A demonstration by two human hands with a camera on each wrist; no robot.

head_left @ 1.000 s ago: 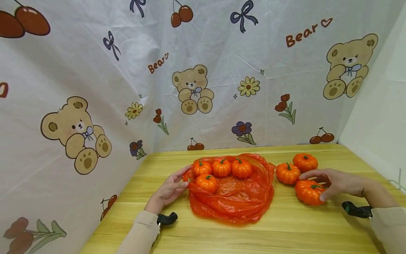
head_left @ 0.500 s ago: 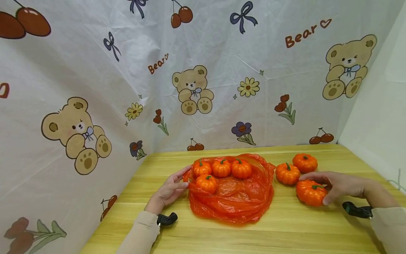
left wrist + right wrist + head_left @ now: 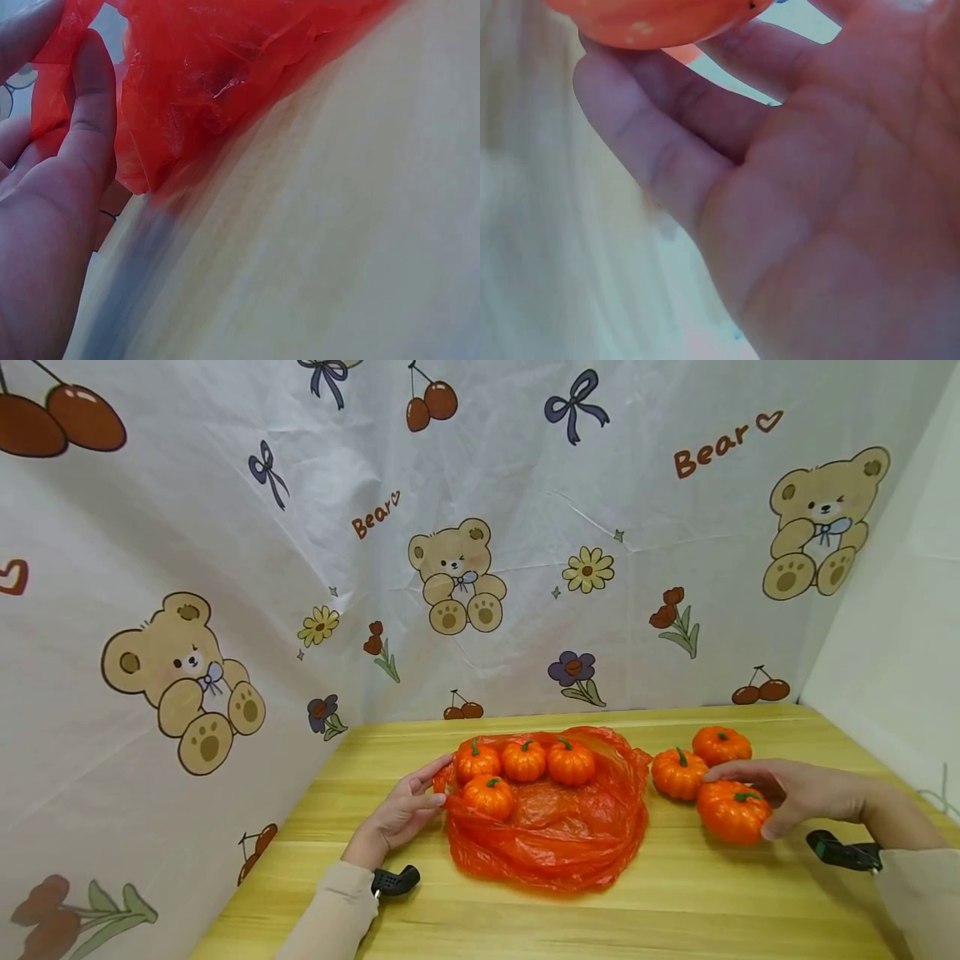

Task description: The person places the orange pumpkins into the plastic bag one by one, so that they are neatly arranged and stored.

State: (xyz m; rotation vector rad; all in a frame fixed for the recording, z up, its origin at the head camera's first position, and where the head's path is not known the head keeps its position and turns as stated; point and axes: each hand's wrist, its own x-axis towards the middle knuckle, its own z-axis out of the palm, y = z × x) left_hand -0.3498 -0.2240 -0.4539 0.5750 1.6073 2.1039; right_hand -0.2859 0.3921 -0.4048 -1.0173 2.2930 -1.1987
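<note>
An open red plastic bag (image 3: 547, 860) lies on the table with several small orange pumpkins (image 3: 488, 797) inside, toward its left and back. My left hand (image 3: 405, 810) pinches the bag's left edge between thumb and fingers; the left wrist view shows the red film (image 3: 210, 75) running through the hand (image 3: 60, 195). At the right, my right hand (image 3: 802, 793) grips an orange pumpkin (image 3: 731, 814) with a green stem, fingers over its far side and thumb at its near right. In the right wrist view the pumpkin (image 3: 667, 19) rests against the fingertips of the hand (image 3: 795, 165).
Two more pumpkins, one (image 3: 678, 774) beside the bag's right edge and one (image 3: 722, 744) behind it, stand near my right hand. Behind the wooden table (image 3: 465, 927) hangs a white sheet (image 3: 525, 527) printed with bears. A white wall (image 3: 900, 635) borders the right side.
The pumpkin in my right hand has shifted and tilted slightly, and now appears raised a little from the table. My left hand and the bag have hardly moved.
</note>
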